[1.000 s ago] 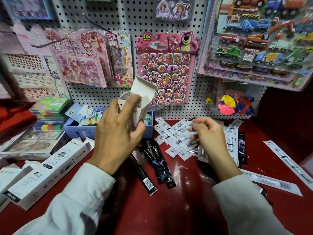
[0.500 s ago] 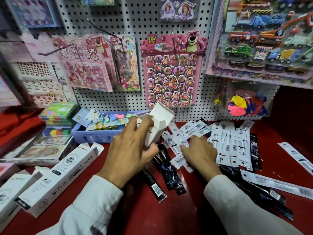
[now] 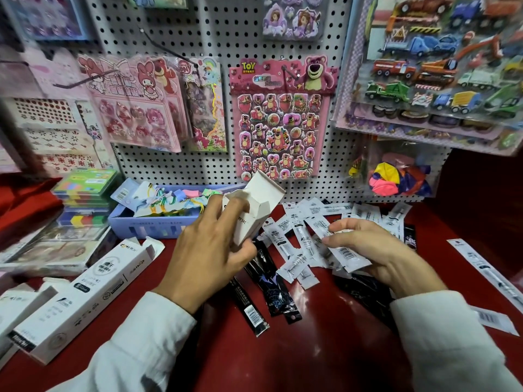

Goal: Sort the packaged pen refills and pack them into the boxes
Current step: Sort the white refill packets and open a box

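Bright, even light; wide-angle bending and motion blur at the edges.

Matt white card box (image 3: 249, 210) in the left hand (image 3: 203, 258); clear glossy plastic refill sleeves (image 3: 308, 236) with paper barcode labels; black glossy film packets (image 3: 268, 281); tabletop (image 3: 325, 349) smooth, red, faintly reflective; perforated painted metal pegboard (image 3: 220, 32); lilac plastic basket (image 3: 158, 224); white cloth sleeve (image 3: 127, 355).
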A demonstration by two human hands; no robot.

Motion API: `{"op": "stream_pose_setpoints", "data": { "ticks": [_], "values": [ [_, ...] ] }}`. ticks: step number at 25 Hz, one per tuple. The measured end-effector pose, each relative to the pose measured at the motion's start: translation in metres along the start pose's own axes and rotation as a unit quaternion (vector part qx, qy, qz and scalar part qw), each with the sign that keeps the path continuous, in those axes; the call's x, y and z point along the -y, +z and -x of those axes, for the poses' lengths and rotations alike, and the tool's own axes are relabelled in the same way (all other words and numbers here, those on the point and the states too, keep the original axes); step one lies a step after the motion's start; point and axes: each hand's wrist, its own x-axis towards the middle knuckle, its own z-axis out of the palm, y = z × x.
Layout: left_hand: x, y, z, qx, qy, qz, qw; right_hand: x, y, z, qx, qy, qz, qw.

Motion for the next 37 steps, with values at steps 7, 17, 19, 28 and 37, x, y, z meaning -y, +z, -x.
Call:
{"op": "stream_pose_setpoints", "data": {
  "ticks": [7,17,19,28,37],
  "values": [
    [-0.010,-0.001,0.002,0.026,0.018,-0.019,0.999,0.032,0.001,0.040,0.151,-0.165,-0.297,0.928],
    [-0.015,0.000,0.006,0.041,0.055,-0.052,0.996,0.050,0.072,0.054,-0.036,-0.341,-0.349,0.872],
    [-0.015,-0.001,0.006,0.043,0.054,-0.056,0.996,0.047,0.074,0.051,-0.091,-0.349,-0.268,0.893],
    [-0.010,0.000,0.003,0.022,0.022,-0.009,0.999,0.051,0.039,0.050,-0.120,-0.321,-0.062,0.937],
    [-0.020,0.003,0.007,0.042,0.060,-0.050,0.996,0.043,0.053,0.052,-0.050,-0.303,0.097,0.947]
  ]
}}
